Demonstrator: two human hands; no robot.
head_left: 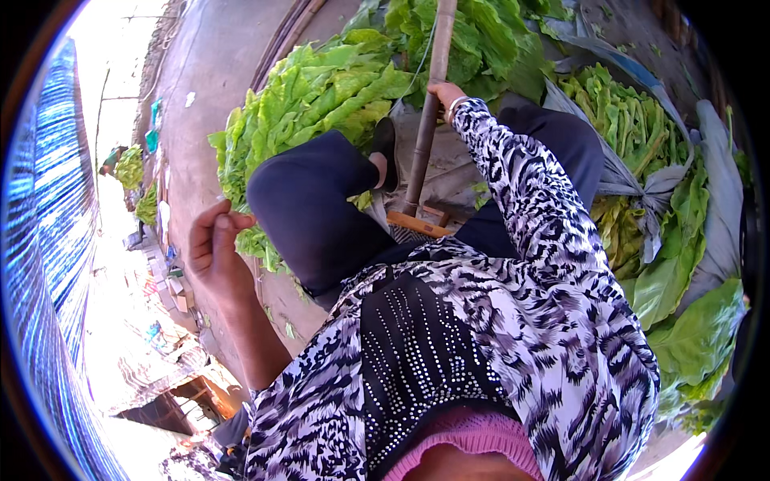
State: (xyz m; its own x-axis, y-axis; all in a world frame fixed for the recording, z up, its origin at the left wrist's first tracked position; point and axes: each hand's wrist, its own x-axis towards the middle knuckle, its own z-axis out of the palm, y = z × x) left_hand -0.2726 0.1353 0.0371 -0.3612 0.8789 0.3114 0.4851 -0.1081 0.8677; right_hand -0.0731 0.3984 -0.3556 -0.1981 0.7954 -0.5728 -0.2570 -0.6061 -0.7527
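Observation:
My right hand point(445, 98) grips an upright bamboo pole point(423, 160) between my dark-trousered legs. The pole's lower end is by a wooden board point(417, 224), perhaps part of a stool. My left hand point(216, 244) is raised beside my left knee, fingers curled and pinched; anything held between them is too small to make out. Heaps of large green leaves point(305, 96) lie ahead and to the left of my legs. On the right, more stacked leaves point(618, 120) rest in grey cloth wraps point(714, 208) with knotted ends.
Blue striped netting point(48, 240) hangs at the left rim. Beyond the concrete floor point(196, 96) are small leaf bundles point(128, 168), scattered blocks point(168, 280) and a bright open area. Thin dark poles point(277, 44) lie behind the leaf heap.

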